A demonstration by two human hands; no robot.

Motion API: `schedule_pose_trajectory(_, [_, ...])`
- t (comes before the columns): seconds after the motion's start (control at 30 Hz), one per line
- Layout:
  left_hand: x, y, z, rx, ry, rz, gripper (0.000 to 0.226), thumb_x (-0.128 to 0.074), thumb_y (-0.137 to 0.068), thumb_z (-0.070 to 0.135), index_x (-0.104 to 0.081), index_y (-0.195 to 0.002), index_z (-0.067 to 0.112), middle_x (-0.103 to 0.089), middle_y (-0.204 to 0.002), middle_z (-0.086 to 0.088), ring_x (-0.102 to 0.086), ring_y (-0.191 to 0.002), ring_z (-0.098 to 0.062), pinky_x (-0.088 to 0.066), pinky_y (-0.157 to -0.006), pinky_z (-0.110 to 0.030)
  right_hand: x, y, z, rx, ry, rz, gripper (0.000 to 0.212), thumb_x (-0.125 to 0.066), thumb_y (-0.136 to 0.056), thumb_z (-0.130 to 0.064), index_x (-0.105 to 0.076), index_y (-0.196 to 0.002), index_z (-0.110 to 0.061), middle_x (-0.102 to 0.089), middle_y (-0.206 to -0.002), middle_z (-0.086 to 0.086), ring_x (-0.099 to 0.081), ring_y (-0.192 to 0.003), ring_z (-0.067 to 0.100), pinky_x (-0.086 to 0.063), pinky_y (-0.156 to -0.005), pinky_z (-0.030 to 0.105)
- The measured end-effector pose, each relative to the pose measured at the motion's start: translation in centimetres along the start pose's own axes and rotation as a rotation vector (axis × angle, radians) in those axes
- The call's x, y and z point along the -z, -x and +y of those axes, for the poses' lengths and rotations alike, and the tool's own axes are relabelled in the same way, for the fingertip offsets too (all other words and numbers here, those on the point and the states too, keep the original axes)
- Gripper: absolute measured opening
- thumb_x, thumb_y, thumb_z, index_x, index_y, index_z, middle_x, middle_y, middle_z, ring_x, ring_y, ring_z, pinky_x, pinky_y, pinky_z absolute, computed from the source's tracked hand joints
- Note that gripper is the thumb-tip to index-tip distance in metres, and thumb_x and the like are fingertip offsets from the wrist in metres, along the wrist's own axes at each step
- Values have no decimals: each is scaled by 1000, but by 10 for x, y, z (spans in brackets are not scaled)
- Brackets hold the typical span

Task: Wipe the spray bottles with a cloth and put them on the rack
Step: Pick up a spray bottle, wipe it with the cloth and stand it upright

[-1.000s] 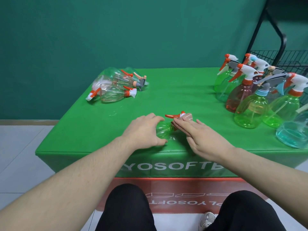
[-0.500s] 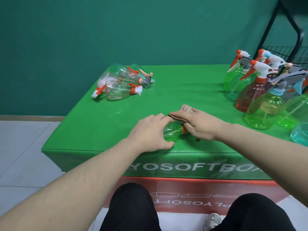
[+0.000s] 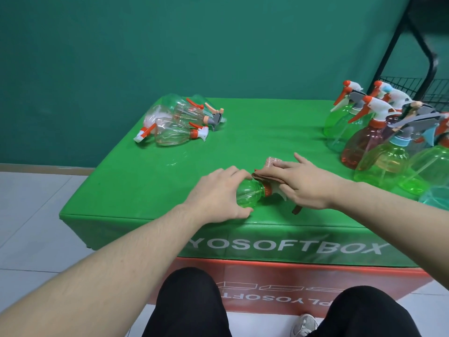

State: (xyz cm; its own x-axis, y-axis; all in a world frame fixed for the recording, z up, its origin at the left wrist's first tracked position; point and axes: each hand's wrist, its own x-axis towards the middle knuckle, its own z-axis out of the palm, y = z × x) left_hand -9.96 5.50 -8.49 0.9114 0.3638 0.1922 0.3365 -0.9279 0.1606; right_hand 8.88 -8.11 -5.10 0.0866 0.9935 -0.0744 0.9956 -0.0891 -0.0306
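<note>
A flat teal wall backs the scene; pale floor tiles lie below it; the counter point(image 3: 255, 132) is a box shape covered in smooth, glossy green fabric with white lettering across its front face, set on a red base. Near the front edge a small green spray bottle point(image 3: 250, 193) of clear plastic lies on its side, rounded body to the left, ribbed orange collar to the right. The left hand point(image 3: 216, 193) is curled over the bottle's body, thumb at the near side, fingers over the top, holding it down. The right hand point(image 3: 308, 184) lies with fingers fairly straight and thumb lifted, pressing a brownish-pink cloth point(image 3: 269, 175) of nubbly weave onto the bottle's nozzle end; a corner of cloth shows below the palm. At the far left of the counter a heap of clear bottles point(image 3: 175, 127) lies on its side, triggers orange and white, one grey. Along the right a cluster of upright bottles point(image 3: 379, 147) stands, bulbous, tinted green, red and yellow. Behind them a black wire rack point(image 3: 422, 91) stands, its frame of tubular metal, its basket of mesh.
</note>
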Motion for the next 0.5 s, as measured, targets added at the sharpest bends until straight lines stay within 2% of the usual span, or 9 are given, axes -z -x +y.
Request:
schedule_pose_trajectory(0.13, [-3, 2, 0, -33, -45, 19, 78, -70, -83, 64, -42, -146, 27, -52, -143, 6, -50, -124, -16, -44, -105, -35, -5, -3, -7, 33, 30, -4, 52, -40, -105, -23, -33, -156, -28, -49, -153, 7, -40, -143, 26, -26, -120, 40])
schedule_pose_trajectory(0.2, [-4, 2, 1, -41, -61, 21, 76, -69, -83, 64, -43, -143, 24, -54, -139, 5, -51, -120, -17, -45, -103, -35, -5, -6, -11, 32, 64, -9, 53, -35, -104, -25, -33, -157, -22, -55, -146, 14, -49, -133, 32, -32, -115, 36])
schedule_pose_trajectory(0.33, [-4, 1, 1, -15, -52, 18, 73, -70, -84, 63, -43, -138, 22, -56, -133, 3, -51, -116, -17, -45, -101, -35, -4, -18, -15, 40, 88, 9, 54, -40, -103, -18, -32, -156, -14, -61, -136, 18, -55, -123, 35, -35, -107, 35])
schedule_pose_trajectory(0.5, [-3, 3, 3, 6, -54, 20, 72, -70, -84, 62, -44, -136, 20, -55, -135, 2, -52, -118, -18, -46, -102, -35, -11, -39, -18, 33, 14, 10, 46, -42, -101, -17, -43, -148, -14, -64, -127, 19, -59, -116, 36, -41, -104, 39])
